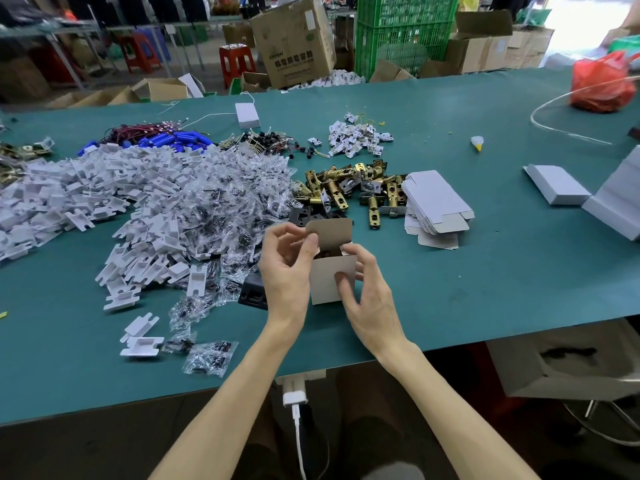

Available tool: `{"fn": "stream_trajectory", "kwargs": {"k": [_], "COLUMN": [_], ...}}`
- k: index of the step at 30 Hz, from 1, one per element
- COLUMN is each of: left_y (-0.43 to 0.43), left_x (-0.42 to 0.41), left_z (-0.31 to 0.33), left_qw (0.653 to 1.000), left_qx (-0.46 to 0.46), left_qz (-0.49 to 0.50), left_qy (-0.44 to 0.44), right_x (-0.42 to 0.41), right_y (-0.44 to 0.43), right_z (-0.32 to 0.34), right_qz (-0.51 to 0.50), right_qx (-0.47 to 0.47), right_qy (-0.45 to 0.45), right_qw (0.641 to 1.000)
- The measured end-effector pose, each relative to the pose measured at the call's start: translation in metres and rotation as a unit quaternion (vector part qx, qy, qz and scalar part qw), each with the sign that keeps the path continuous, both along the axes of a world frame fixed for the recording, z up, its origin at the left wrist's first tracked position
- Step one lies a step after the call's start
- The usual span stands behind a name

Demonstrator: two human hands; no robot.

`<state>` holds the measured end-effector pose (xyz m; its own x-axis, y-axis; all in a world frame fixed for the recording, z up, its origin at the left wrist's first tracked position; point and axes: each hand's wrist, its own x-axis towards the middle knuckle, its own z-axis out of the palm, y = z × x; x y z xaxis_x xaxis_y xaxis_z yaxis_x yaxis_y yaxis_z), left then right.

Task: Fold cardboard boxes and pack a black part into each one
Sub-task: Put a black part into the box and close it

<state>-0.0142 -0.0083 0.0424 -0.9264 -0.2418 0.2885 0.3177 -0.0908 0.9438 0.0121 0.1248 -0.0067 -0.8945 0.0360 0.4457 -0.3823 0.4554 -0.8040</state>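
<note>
- Fingers (287,233) of our left hand (285,268) are curled, with thumb and forefinger pinching the left edge of the raised flap (329,230).
- Just left of and below those fingers, a spare black part (252,292) lies on the green table (485,289).
- Between our two hands the box (330,282) is held above the table, upright. Its long axis runs vertically and its mouth opens upward, with the flap standing at the far side. Dark contents (327,252) show inside, so we judge it is already packed.
- We expect thin card: light, stiff along its creases and easily dented. It is best held by the side walls and the flap edge, without squeezing the faces.
- Our right hand (363,296) is clamped on the box, thumb on the near face and the other fingers round the right wall.
- Beyond and to the right of those fingers lies a stack of flat blanks (436,206).
</note>
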Motion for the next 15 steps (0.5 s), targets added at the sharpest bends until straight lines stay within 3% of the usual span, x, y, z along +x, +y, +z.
{"fn": "stream_trajectory", "kwargs": {"k": [4, 9, 15], "left_y": [-0.004, -0.006, 0.007], "left_x": [-0.005, -0.003, -0.001], "left_z": [0.004, 0.012, 0.017], "left_qw": [0.999, 0.985, 0.985], "left_qx": [-0.011, -0.004, 0.031], "left_qz": [-0.042, -0.147, -0.117], "left_qy": [-0.001, -0.089, -0.126], "right_x": [-0.001, -0.002, -0.004], "right_y": [-0.001, -0.001, 0.000], "right_z": [-0.001, -0.002, -0.003], "right_qz": [-0.001, 0.000, -0.001], "right_qx": [-0.006, -0.010, -0.010], "right_qy": [-0.005, -0.009, 0.000], "right_qw": [1.000, 1.000, 1.000]}}
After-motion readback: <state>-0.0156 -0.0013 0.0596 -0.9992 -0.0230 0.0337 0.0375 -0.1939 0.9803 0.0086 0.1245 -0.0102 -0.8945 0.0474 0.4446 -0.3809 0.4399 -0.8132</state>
